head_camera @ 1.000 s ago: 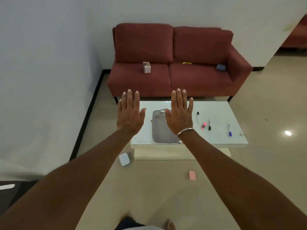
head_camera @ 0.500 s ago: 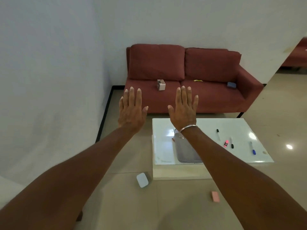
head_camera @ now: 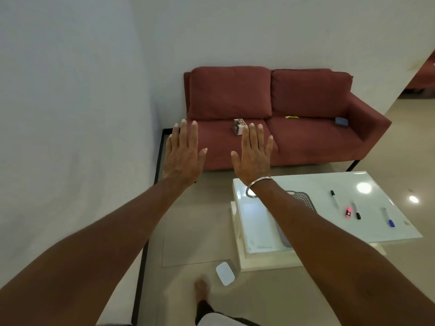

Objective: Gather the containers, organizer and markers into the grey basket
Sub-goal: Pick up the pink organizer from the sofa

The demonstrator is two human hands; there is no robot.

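Grey basket (head_camera: pixel 304 200): it stands on the white bench (head_camera: pixel 259 231), toward the left part of the top; the right forearm covers most of it, so I cannot tell if anything lies inside
Step in hand: I judge the gathering is not yet begun, because both hands carry nothing
How to do it well: it seems wise to begin with the things nearest the basket and leave the sofa for last; thin pens probably roll on such a glossy top, so pinch each one at its middle and release it low inside the basket
Look of the basket: grey plastic, a wall with many small holes, a rounded corner
Markers: to the right of the basket, not touching it; a black marker (head_camera: pixel 334 198), a pink highlighter (head_camera: pixel 348 212) just beside a second black marker (head_camera: pixel 356 210), and a blue-capped marker (head_camera: pixel 388 217) further right
White container (head_camera: pixel 225 273): flat, with rounded corners, on the floor near the front left corner of the bench
Red sofa (head_camera: pixel 306 142): it bears the small white organizer (head_camera: pixel 238 127), partly behind the right fingertips, a yellow item (head_camera: pixel 292 117), and a blue-grey container (head_camera: pixel 341 121) near the armrest
Hands: the left hand (head_camera: pixel 182 156) and the right hand (head_camera: pixel 255 156) are held out flat in the air, the fingers (head_camera: pixel 183 135) straight and spread, gripping nothing
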